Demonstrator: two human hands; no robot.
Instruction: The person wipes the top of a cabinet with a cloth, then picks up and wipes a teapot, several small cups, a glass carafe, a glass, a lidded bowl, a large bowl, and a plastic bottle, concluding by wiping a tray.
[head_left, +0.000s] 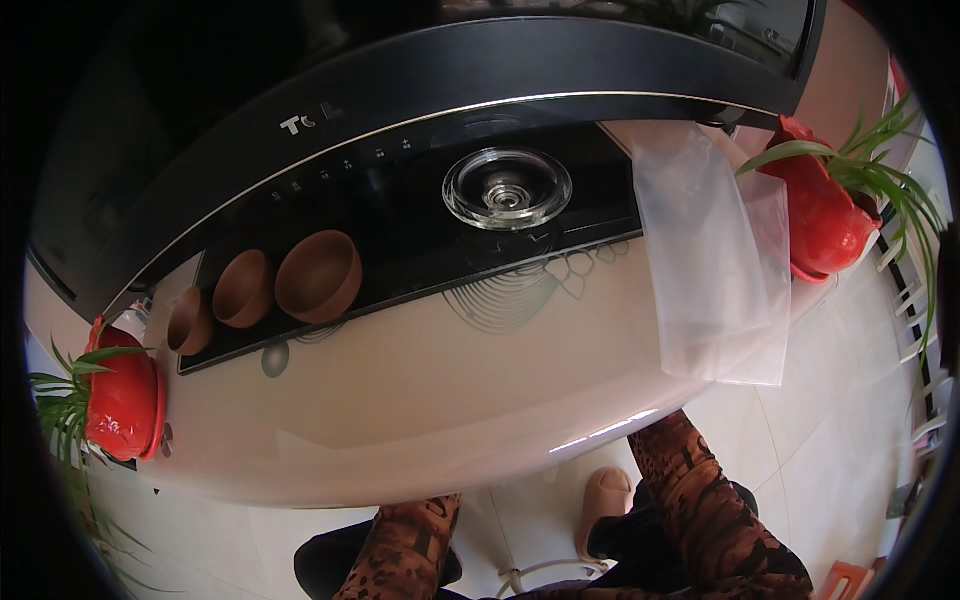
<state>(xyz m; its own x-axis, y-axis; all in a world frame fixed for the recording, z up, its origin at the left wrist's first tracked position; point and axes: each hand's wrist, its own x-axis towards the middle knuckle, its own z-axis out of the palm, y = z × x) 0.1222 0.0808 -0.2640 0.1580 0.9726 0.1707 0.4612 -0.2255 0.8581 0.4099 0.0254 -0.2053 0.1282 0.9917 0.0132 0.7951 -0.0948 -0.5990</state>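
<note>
Both my hands are out of view; only my patterned sleeves show, ending at the front edge of a glossy pale tabletop (420, 390). Before me, a black glass panel (405, 217) lies on the tabletop. Three brown bowls, a small one (190, 321), a middle one (244, 289) and a larger one (319, 277), sit in a row at its left end. Towards its right end rests a round clear glass dish or lid (508, 189). A translucent plastic bag (705, 262) lies flat at the right, its lower end reaching over the table's front edge.
A TCL television (525, 60) stands along the back. Red pots with green spider plants stand at the left (124, 405) and right (821, 210) ends. Below are a tiled floor (810, 420), a pink slipper (606, 499) and part of a metal-framed stool (555, 566).
</note>
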